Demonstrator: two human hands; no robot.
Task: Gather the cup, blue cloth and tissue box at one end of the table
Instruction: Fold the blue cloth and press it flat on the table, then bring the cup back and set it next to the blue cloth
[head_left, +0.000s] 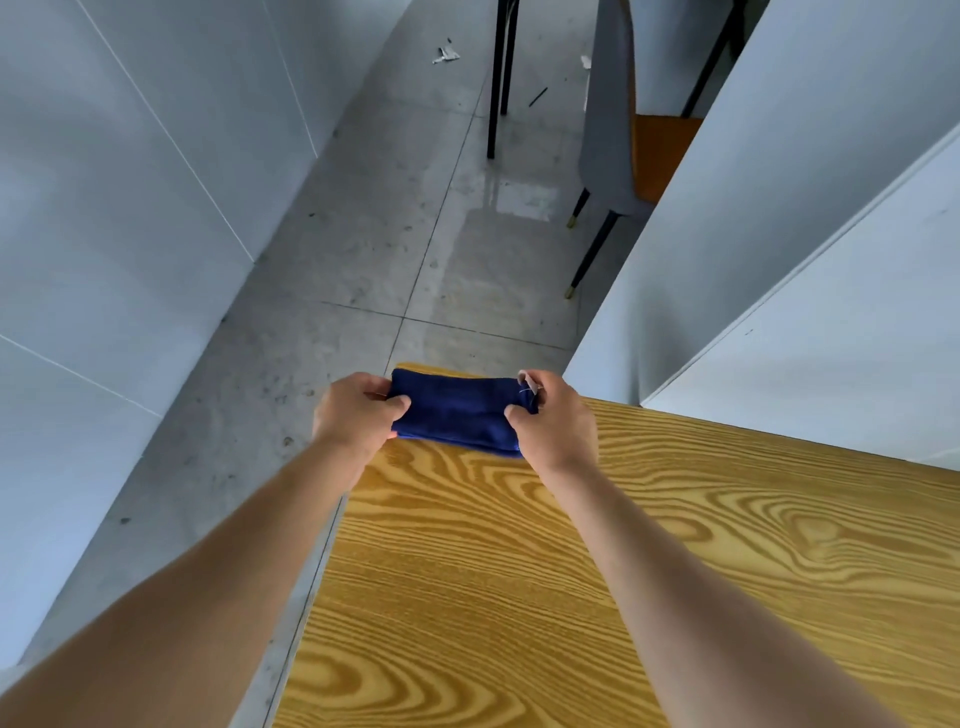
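Observation:
A folded dark blue cloth (457, 413) lies at the far left corner of the wooden table (597, 561). My left hand (356, 413) pinches its left end and my right hand (553, 421) pinches its right end, where a small white tag shows. Both arms reach out over the table. Neither the cup nor the tissue box is in view.
The table's left edge runs along a grey tiled floor (374, 249). White walls stand at left and right, the right wall (810, 291) against the table's far side. A grey and orange chair (618, 135) and black table legs (496, 78) stand further off.

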